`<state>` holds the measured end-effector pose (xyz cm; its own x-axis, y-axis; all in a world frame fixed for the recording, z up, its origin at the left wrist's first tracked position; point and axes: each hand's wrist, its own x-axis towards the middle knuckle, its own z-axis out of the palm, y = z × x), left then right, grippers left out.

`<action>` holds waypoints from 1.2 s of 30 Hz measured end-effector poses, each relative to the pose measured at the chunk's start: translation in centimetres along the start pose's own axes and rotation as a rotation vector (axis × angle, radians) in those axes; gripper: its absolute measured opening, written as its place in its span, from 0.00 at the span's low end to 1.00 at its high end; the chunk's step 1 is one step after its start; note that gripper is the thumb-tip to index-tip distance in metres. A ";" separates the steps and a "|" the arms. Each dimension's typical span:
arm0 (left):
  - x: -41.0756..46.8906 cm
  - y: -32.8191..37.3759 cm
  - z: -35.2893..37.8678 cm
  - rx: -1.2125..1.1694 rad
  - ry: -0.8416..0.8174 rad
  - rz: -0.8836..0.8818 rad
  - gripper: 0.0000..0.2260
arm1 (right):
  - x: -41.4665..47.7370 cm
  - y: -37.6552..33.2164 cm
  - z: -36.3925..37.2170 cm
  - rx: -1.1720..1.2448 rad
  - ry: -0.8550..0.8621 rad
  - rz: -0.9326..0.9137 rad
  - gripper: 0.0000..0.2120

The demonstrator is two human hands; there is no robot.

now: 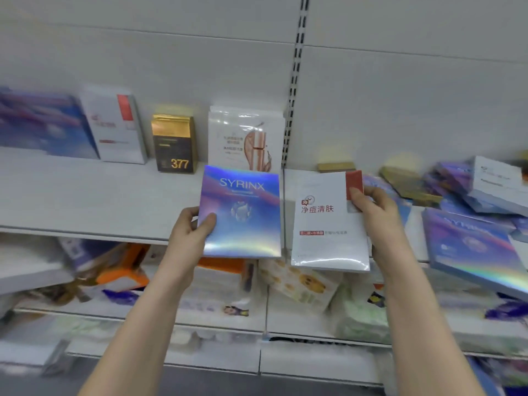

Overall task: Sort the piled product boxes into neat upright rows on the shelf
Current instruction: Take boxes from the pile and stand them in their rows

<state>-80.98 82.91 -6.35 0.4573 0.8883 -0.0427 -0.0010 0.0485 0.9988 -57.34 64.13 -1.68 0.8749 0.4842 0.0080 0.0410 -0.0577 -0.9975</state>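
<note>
The white shelf (85, 195) runs across the whole view, split by a slotted upright (295, 81) on the back wall. Well to the right of the upright, a pile of boxes (468, 244) lies flat and askew on the shelf, mostly holographic blue-purple ones with a white one and a gold one on top. Below the upright, the lower shelves (200, 310) hold blurred, jumbled packs.

Left of the upright a row stands upright against the back wall. Farthest from the upright is a blue box (43, 124), blurred. Next comes a white box with a red stripe (114, 130), then a black and gold box (174, 144) marked 377. Just beside the upright stand white sachet packs (245, 138).

In front of the upright and slightly left of it, a holographic SYRINX box (243, 212) is held upright and face-on. The left grip (191, 232) pinches its lower left edge, thumb on the front and fingers behind.

Just right of the upright, a white box with red lettering (325, 224) is also held upright. The right grip (377, 212) clasps its upper right edge, with the thumb over a red corner patch. Both held boxes hang over the shelf's front lip, close side by side.

Behind them, just right of the upright's foot, a small gold box (335, 166) lies flat.
</note>
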 end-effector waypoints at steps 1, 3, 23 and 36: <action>-0.1 0.0 -1.9 -0.005 0.019 -0.002 0.11 | -0.9 0.0 1.7 0.008 -0.004 -0.001 0.06; -0.2 0.1 -5.8 -0.015 0.066 -0.004 0.11 | -2.7 -0.2 5.0 0.040 -0.015 -0.003 0.07; 2.0 1.6 -36.5 -0.065 0.459 0.058 0.08 | -10.0 -3.7 35.7 -0.038 -0.329 -0.213 0.20; 13.4 4.1 -41.0 0.012 0.498 0.141 0.07 | 2.5 -7.2 47.2 -0.276 -0.366 -0.462 0.22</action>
<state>-111.32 113.75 -3.80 -0.0255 0.9956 0.0900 -0.0204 -0.0905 0.9957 -78.20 106.99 2.18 0.5183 0.7763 0.3589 0.5391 0.0292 -0.8418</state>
